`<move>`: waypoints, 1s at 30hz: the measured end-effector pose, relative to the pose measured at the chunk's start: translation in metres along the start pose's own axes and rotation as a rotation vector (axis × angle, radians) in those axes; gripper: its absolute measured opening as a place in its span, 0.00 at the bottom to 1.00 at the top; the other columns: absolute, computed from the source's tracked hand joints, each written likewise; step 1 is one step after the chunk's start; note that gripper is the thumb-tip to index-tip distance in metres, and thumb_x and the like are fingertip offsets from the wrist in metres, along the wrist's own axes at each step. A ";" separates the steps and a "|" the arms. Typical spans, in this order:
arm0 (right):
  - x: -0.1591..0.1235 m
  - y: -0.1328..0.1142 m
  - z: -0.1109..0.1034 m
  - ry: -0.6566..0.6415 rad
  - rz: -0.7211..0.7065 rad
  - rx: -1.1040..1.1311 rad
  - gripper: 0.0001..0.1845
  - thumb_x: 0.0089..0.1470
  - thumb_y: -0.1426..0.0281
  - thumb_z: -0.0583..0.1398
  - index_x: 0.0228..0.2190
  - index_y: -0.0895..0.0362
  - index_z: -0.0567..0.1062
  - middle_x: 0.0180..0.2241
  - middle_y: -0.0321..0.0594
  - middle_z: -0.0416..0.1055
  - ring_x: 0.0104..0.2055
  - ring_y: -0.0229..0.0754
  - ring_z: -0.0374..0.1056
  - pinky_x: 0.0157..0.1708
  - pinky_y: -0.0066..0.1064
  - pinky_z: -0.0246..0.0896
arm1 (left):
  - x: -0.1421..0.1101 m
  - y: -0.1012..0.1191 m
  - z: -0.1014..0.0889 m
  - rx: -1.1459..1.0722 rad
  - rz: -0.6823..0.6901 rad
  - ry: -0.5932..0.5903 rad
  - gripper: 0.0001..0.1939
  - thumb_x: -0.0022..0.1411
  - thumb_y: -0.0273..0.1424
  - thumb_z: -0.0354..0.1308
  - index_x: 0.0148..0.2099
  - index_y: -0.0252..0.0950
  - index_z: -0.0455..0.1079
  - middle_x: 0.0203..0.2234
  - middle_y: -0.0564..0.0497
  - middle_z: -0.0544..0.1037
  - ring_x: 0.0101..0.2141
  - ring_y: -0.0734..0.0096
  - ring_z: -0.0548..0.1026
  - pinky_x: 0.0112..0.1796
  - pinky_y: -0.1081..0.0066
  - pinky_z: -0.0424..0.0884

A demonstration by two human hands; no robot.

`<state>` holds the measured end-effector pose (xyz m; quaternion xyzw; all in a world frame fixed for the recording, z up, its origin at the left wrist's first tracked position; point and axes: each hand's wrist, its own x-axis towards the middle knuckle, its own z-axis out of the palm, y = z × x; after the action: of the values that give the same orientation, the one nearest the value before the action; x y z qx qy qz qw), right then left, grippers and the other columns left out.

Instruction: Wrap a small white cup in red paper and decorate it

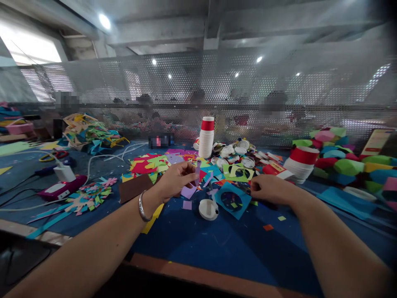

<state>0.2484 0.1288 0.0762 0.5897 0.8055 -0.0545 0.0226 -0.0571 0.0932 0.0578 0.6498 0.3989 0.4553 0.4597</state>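
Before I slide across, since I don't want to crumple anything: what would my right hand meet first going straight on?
Pointing left, your right hand would probably meet the blue sheet with the round hole, though the hand's height is unclear and it might pass above.

- A craft workshop, by the look of it from here.
- The wide blue table (223, 244) is strewn with cut paper (144, 164) in many colours, stacked cups (206, 142) and a power strip (58, 191).
- Overhead run bare concrete beams (161, 35) and bright lamps (104, 21).
- Behind a perforated metal screen (173, 82), more people (197, 97) show dimly.
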 end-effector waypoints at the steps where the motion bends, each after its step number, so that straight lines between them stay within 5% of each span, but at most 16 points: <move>1: 0.000 0.000 0.001 -0.008 0.002 0.005 0.02 0.44 0.71 0.59 0.22 0.55 0.69 0.26 0.41 0.75 0.28 0.44 0.70 0.25 0.31 0.54 | 0.000 -0.001 0.000 -0.003 0.005 -0.005 0.10 0.57 0.34 0.62 0.35 0.36 0.66 0.25 0.52 0.75 0.27 0.73 0.74 0.31 0.71 0.69; 6: 0.007 0.009 0.007 0.037 0.033 -0.005 0.06 0.41 0.69 0.60 0.18 0.55 0.67 0.23 0.41 0.73 0.27 0.45 0.69 0.23 0.31 0.51 | 0.002 -0.004 0.001 -0.057 -0.007 -0.006 0.11 0.56 0.35 0.63 0.36 0.36 0.65 0.25 0.52 0.75 0.28 0.72 0.75 0.31 0.70 0.71; 11: 0.014 0.014 0.006 0.155 0.000 0.032 0.11 0.50 0.62 0.56 0.22 0.55 0.68 0.26 0.43 0.74 0.30 0.46 0.69 0.28 0.33 0.54 | 0.003 -0.004 0.003 -0.095 0.017 0.028 0.13 0.53 0.33 0.66 0.35 0.34 0.66 0.25 0.53 0.74 0.28 0.74 0.74 0.32 0.70 0.70; 16: 0.011 -0.009 -0.001 0.262 -0.137 0.221 0.11 0.52 0.61 0.55 0.25 0.54 0.68 0.25 0.38 0.73 0.28 0.43 0.68 0.29 0.32 0.56 | 0.004 -0.002 0.006 -0.153 0.033 0.062 0.16 0.49 0.31 0.68 0.36 0.33 0.65 0.26 0.54 0.72 0.27 0.76 0.71 0.31 0.72 0.69; 21: 0.003 -0.038 0.002 0.130 -0.152 0.668 0.07 0.55 0.64 0.52 0.28 0.53 0.64 0.24 0.33 0.70 0.21 0.37 0.63 0.20 0.28 0.55 | 0.004 -0.004 0.007 -0.174 0.083 0.131 0.19 0.49 0.30 0.69 0.39 0.34 0.64 0.30 0.54 0.71 0.29 0.76 0.72 0.33 0.71 0.70; 26: 0.001 -0.048 0.007 0.321 -0.274 0.635 0.16 0.58 0.55 0.55 0.30 0.54 0.66 0.24 0.32 0.64 0.25 0.37 0.60 0.24 0.28 0.54 | 0.005 -0.005 0.008 -0.133 0.123 0.125 0.16 0.51 0.30 0.67 0.39 0.34 0.64 0.30 0.53 0.71 0.29 0.75 0.72 0.32 0.71 0.69; 30: 0.000 -0.053 0.008 0.242 -0.249 0.748 0.21 0.57 0.49 0.57 0.40 0.53 0.68 0.20 0.29 0.61 0.21 0.36 0.56 0.20 0.27 0.47 | 0.003 -0.003 0.008 -0.020 0.106 0.117 0.15 0.54 0.31 0.65 0.44 0.32 0.70 0.36 0.48 0.75 0.29 0.76 0.71 0.33 0.71 0.68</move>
<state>0.1978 0.1126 0.0714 0.4574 0.7921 -0.2761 -0.2953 -0.0488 0.0950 0.0547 0.6376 0.3855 0.5203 0.4173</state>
